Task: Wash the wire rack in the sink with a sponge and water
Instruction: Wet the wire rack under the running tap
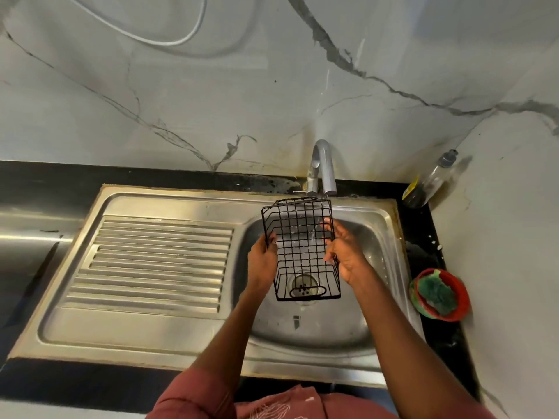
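Left hand [262, 261] and right hand [344, 252] gripping opposite long sides of black wire-grid rack [302, 252], held over steel sink basin [372, 237] beneath chrome tap [322, 167]. Long axis near-to-far. Green sponge [437, 293] in red bowl [461, 293], right, nearer right hand.

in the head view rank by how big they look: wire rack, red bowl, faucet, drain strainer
1. wire rack, held nearer the camera, so it may look oversized
2. red bowl
3. faucet, close to the bowl in apparent size, so this order is unsure
4. drain strainer
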A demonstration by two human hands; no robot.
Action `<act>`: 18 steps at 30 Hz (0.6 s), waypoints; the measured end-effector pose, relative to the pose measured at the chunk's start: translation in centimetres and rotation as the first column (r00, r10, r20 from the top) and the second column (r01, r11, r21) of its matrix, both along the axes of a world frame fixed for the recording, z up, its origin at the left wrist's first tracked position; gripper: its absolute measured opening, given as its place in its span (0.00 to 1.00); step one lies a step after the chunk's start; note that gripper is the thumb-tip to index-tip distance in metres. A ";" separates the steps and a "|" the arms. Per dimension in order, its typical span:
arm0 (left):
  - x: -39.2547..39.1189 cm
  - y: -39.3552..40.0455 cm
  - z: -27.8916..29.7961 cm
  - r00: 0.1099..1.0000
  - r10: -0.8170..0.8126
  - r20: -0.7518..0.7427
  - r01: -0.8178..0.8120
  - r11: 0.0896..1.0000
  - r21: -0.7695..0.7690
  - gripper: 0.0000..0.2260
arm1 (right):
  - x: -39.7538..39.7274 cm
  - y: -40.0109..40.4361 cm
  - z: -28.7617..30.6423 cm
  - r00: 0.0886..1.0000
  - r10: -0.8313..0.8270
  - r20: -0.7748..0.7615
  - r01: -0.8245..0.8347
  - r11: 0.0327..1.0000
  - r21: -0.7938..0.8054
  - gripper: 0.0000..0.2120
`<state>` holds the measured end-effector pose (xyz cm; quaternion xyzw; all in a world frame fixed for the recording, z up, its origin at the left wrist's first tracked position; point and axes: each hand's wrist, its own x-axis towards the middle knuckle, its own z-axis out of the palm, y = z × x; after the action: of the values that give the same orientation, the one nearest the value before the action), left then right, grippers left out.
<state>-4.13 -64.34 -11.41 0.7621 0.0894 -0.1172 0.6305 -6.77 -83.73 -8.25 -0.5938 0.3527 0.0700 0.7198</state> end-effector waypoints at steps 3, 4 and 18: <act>-0.4 0.2 0.6 0.998 -0.017 0.062 0.019 1.000 -0.022 0.07 | -1.1 0.3 -0.6 0.997 -0.070 -0.023 0.072 0.990 0.123 0.42; -0.4 0.1 1.0 0.997 -0.033 0.074 0.035 0.999 -0.028 0.07 | -1.4 0.2 -0.6 0.995 -0.094 -0.029 0.098 0.983 0.158 0.43; -1.4 -0.3 1.5 0.967 -0.249 -0.049 0.250 0.968 0.031 0.20 | -3.6 -0.8 0.9 0.942 -0.298 0.156 0.278 0.951 0.139 0.47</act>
<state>-5.49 -64.60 -9.95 0.7761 0.0090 -0.2107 0.5943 -10.40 -84.56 -7.32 -0.4973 0.3666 -0.0683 0.7833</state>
